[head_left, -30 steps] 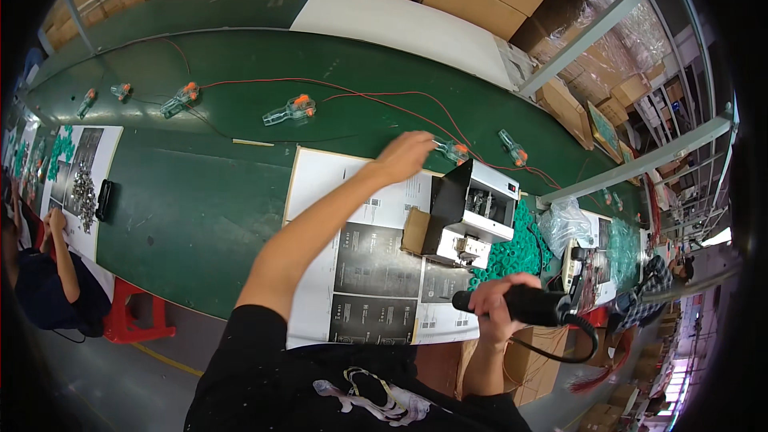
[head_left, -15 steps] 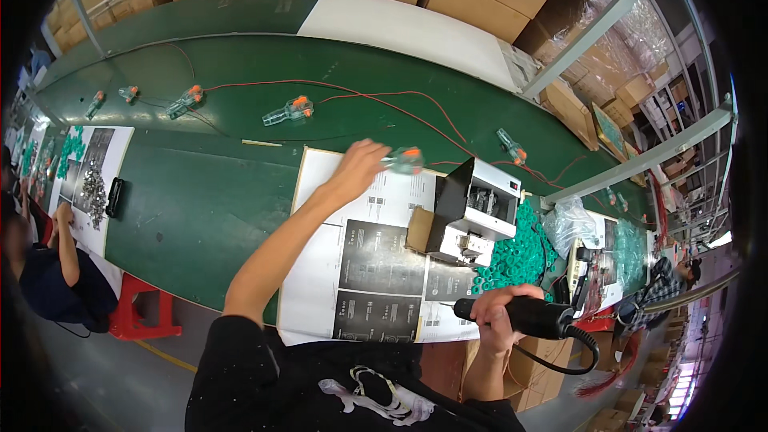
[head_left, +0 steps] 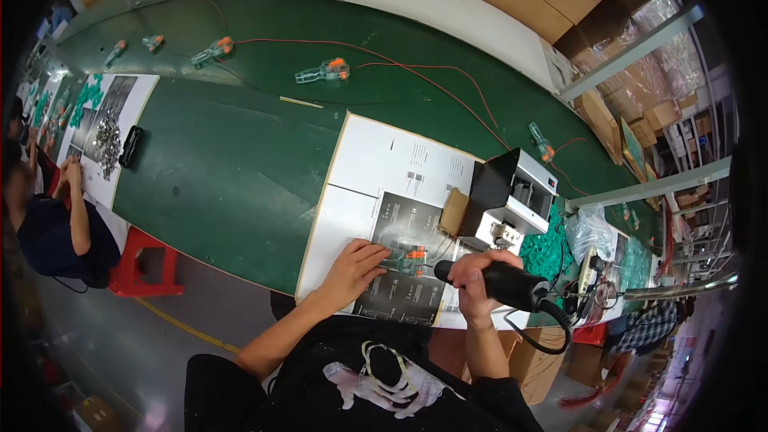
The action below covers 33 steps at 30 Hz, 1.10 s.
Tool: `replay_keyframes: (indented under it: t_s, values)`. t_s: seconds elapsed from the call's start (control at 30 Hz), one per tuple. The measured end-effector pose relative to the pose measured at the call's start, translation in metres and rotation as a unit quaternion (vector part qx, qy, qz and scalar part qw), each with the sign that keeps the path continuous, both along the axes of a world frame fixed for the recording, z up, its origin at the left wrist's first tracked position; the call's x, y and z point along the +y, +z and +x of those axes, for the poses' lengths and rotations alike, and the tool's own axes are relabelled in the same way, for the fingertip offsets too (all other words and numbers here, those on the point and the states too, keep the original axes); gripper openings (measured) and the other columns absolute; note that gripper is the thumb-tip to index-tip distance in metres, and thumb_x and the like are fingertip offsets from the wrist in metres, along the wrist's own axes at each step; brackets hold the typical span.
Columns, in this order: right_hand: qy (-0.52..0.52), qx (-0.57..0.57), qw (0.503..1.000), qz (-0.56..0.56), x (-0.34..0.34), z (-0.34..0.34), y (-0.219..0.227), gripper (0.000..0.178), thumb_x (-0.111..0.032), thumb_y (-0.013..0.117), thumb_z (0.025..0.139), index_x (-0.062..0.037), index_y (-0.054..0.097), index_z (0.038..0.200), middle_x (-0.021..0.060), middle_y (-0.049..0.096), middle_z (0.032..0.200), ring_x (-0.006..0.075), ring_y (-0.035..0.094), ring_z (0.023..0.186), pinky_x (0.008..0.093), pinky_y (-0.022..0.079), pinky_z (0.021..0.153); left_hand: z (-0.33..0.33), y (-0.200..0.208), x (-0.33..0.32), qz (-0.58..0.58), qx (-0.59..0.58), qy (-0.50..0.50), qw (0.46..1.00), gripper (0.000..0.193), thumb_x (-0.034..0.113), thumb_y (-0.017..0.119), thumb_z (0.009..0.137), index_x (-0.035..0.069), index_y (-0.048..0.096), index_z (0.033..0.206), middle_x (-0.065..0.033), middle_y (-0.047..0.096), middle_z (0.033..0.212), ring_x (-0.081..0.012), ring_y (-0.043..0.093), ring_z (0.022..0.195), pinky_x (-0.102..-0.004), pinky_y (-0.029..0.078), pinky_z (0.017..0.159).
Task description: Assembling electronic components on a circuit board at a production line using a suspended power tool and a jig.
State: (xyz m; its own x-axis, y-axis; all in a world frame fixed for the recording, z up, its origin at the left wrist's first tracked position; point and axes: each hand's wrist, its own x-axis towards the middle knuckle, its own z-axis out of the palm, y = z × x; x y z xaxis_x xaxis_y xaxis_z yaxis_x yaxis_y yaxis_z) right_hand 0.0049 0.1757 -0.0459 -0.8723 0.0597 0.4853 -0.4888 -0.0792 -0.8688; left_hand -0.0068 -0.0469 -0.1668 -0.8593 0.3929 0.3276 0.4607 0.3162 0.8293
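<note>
Low over the printed sheet point(head_left: 336, 232) on the bench, my left hand point(head_left: 350, 276) has its fingers closed on the end of a clear greenish plastic housing with orange parts point(head_left: 414, 256). My right hand point(head_left: 477, 282) is wrapped around a black electric screwdriver point(head_left: 518, 286), which lies nearly level and trails a coiled cord. Its tip points left, close to the housing; whether they touch I cannot tell. Behind the screwdriver stands a black-and-white box-shaped machine point(head_left: 532, 186) with a metal front piece. A pile of small green rings point(head_left: 548, 252) lies to its right.
Similar clear-and-orange housings point(head_left: 324, 71) and red wires point(head_left: 416, 66) lie along the green bench point(head_left: 232, 152). A clear plastic bag point(head_left: 588, 232) sits past the rings. At left, another person point(head_left: 60, 220) works near a red stool point(head_left: 148, 264). A metal post point(head_left: 648, 184) crosses at right.
My left hand has brought the housing from the sheet's far part down toward me, beside the screwdriver's tip. The screwdriver has shifted slightly left and up in view. The whole view has tilted.
</note>
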Motion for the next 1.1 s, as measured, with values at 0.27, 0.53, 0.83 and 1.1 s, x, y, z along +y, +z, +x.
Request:
replay_keyframes:
  t_s: [0.27,0.53,0.83,1.1]
  values:
    - [-0.050,-0.029,0.998,0.008,-0.016,-0.006,-0.011,0.035,-0.008,0.065,0.097,-0.0072,0.040,0.121,0.0058,0.053,0.068,0.0164,0.051,0.052,0.0342,0.050,0.053,0.000,-0.004,0.000,0.001,0.003,-0.003,1.000,0.040,0.008,0.078,0.081,0.000,0.069,0.119,-0.0119,0.068,0.120,-0.0329,0.059,0.109,-0.0415,0.050,0.095]
    - [0.003,-0.083,0.995,0.047,-0.006,0.001,-0.033,0.032,0.004,0.073,0.087,-0.0054,0.049,0.107,0.0123,0.068,0.082,0.0184,0.067,0.071,0.0337,0.056,0.069,0.001,0.000,-0.001,0.002,-0.026,0.026,0.999,0.040,0.011,0.079,0.080,-0.001,0.068,0.117,-0.0124,0.065,0.114,-0.0337,0.058,0.106,-0.0425,0.049,0.091]
    - [-0.026,-0.103,0.989,0.099,-0.006,-0.007,-0.039,0.034,0.005,0.075,0.083,-0.0072,0.051,0.104,0.0089,0.068,0.083,0.0170,0.067,0.070,0.0309,0.055,0.068,0.000,0.009,0.000,-0.032,-0.030,0.034,0.998,0.042,0.013,0.081,0.079,-0.002,0.067,0.116,-0.0133,0.062,0.110,-0.0340,0.057,0.103,-0.0427,0.048,0.088]
    - [-0.262,0.056,0.961,-0.070,0.042,-0.014,0.036,0.028,0.000,0.063,0.093,-0.0024,0.051,0.119,0.0040,0.053,0.065,0.0138,0.053,0.054,0.0327,0.051,0.055,-0.001,0.005,0.003,-0.041,0.019,0.017,0.999,0.043,0.016,0.082,0.079,-0.002,0.068,0.115,-0.0130,0.063,0.108,-0.0333,0.058,0.098,-0.0426,0.049,0.086]
